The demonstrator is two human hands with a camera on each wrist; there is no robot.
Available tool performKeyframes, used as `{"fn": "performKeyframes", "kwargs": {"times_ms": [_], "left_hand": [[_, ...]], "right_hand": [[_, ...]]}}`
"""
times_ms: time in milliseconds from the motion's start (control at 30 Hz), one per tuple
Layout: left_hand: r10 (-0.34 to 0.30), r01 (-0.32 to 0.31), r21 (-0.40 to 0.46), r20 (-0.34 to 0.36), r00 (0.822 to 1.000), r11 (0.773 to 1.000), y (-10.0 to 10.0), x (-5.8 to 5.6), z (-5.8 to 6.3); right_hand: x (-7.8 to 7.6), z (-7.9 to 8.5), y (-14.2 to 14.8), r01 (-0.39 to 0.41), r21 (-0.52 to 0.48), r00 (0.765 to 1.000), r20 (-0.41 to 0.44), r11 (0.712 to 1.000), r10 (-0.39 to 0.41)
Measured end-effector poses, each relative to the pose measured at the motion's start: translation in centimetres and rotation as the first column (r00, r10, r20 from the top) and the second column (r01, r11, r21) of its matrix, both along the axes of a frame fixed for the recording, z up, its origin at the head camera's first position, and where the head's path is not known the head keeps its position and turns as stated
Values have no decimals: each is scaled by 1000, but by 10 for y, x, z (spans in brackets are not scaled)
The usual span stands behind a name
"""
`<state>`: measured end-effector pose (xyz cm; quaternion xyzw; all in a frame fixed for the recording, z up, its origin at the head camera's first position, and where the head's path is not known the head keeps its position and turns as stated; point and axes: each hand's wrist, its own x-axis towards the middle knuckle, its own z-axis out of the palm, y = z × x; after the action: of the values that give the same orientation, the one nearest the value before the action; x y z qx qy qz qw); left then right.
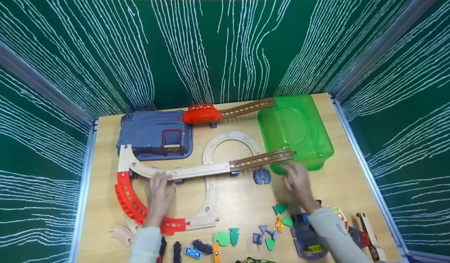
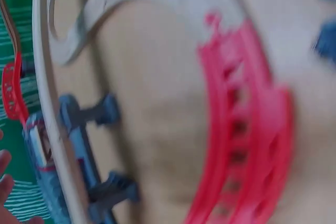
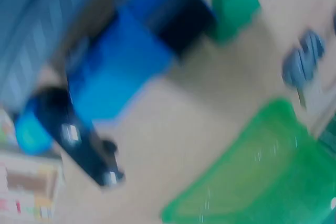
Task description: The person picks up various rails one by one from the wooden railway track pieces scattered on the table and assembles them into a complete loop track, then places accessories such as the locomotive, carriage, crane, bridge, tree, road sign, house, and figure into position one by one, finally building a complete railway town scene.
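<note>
green see-through plastic makes the big box (image 1: 309, 126) that we see on the right of the table (image 1: 243, 201) in the head view. our right hand (image 1: 297, 182) is just beside it, near one end of the brown track (image 1: 261, 159). that hand is blurry, but its fingers look loose and a bit bent, and we see nothing in them. we cannot tell if the tips touch the box. the other end of the brown track meets the pale wood track (image 1: 201, 170). our left hand (image 1: 159, 197) is at this pale track, with loose fingers pointing to it. the pale track bends round to the grey hill (image 1: 148, 128) on the left. a red curved track (image 1: 132, 197) goes round our left hand, and a red bridge (image 1: 201, 115) sits at the back.

in the left wrist view, we see fingertips (image 2: 4, 182) at the left edge, a little apart, pinching nothing that we can see. the pale track stands up on grey legs (image 2: 115, 192).

in the right wrist view, things are blurry. we see a blue toy (image 3: 121, 72) with a green tree (image 3: 239, 9) beside it, and the green box low on the right.
</note>
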<state>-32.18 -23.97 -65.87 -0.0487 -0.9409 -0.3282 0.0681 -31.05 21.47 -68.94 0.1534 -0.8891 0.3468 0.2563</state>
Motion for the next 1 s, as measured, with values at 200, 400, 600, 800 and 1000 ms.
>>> {"fn": "performKeyframes", "kwargs": {"times_ms": [200, 400, 600, 800, 1000], "left_hand": [[-39, 64, -197, 128, 991, 978, -7, -61, 3], [-66, 185, -315, 355, 933, 931, 3, -104, -5], [-55, 263, -384, 475, 878, 885, 8, -122, -15], [-22, 237, -437, 444, 896, 867, 12, -131, -26], [32, 158, -441, 393, 919, 883, 18, -143, -34]], "right_hand": [[-30, 10, 28, 208, 218, 976, 19, 953, -218], [-41, 2, 34, 225, 328, 913, 257, 917, -316], [-38, -5, 33, 190, 335, 896, 325, 923, -303], [-38, -3, 33, 171, 330, 890, 353, 928, -289], [-41, -1, 32, 162, 325, 878, 383, 932, -286]]}}
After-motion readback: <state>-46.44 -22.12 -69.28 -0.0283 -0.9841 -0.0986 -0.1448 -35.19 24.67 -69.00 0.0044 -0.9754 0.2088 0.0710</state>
